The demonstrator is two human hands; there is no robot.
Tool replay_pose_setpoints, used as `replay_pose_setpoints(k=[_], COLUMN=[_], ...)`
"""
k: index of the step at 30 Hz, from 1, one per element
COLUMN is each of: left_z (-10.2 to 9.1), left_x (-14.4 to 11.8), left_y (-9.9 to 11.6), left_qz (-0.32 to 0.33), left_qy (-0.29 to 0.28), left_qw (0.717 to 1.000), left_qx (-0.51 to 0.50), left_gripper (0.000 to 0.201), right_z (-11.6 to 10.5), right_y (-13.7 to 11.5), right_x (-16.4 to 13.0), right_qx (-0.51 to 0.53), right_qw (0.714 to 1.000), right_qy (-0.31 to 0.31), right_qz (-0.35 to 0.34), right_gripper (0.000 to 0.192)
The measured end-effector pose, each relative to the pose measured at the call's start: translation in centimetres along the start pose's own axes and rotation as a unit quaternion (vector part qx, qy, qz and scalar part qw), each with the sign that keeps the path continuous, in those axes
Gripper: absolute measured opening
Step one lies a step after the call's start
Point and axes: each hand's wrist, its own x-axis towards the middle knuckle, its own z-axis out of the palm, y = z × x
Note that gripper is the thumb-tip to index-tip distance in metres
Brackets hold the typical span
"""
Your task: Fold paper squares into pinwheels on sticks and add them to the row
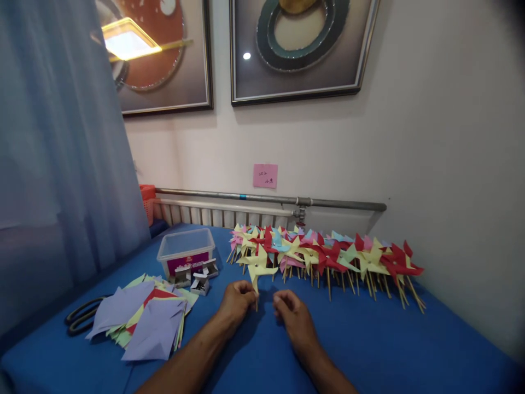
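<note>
Pinching a yellow pinwheel (257,266) by its stick (257,303) in my left hand (237,303), near the middle of the surface (369,350). My right hand (294,318) is apart, just beside, fingers curled; I can't tell from here if it grips anything. More pinwheels (328,254) bunched just beyond, along the back edge. Toward the left edge: paper pile (151,328), scissors (72,328) partly under it. Plastic tub (176,264) nearer the back left corner, small boxes (199,281) in front.

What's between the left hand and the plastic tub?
In the head view: three small open boxes by the plastic tub, then bare blue cover up to the left hand, which holds a yellow pinwheel.
</note>
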Motion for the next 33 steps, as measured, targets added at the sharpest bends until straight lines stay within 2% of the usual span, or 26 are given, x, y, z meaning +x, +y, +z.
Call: replay_pose_setpoints(k=[2,4,12,15,18,22,25,33], left_z=[-0.1,0.0,0.4,0.4,0.3,0.4,0.3,-0.7], left_x=[-0.2,-0.4,-0.6,-0.5,-0.3,0.0,0.0,0.0], left_y=[0.3,0.4,0.0,0.1,0.0,-0.5,-0.7,0.1], left_qz=[0.005,0.013,0.016,0.019,0.049,0.098,0.1,0.133], left_qy=[-0.008,-0.019,-0.042,-0.041,-0.019,0.04,0.074,0.126], left_qw=[1.0,0.999,0.997,0.997,0.997,0.994,0.99,0.976], left_qx=[-0.026,-0.043,-0.063,-0.066,-0.06,0.023,0.072,0.114], left_gripper=[0.024,0.025,0.029,0.028,0.026,0.025,0.025,0.02], right_z=[0.6,1.1,1.4,1.3,1.3,1.4,1.5,1.4], right_y=[0.0,-0.1,-0.4,-0.2,-0.1,-0.2,-0.3,0.2], right_x=[-0.8,-1.4,-1.6,-1.3,-1.3,-1.6,-1.7,-1.3], right_qx=[-0.076,-0.123,-0.14,-0.148,-0.173,-0.217,-0.228,-0.257], right_qw=[0.996,0.989,0.987,0.987,0.983,0.974,0.971,0.963], right_qy=[-0.05,-0.069,-0.08,-0.065,-0.05,-0.05,-0.054,-0.069], right_qz=[-0.025,-0.042,-0.018,-0.02,-0.027,-0.042,-0.05,-0.043], right_gripper=[0.023,0.019,0.02,0.02,0.019,0.016,0.015,0.017])
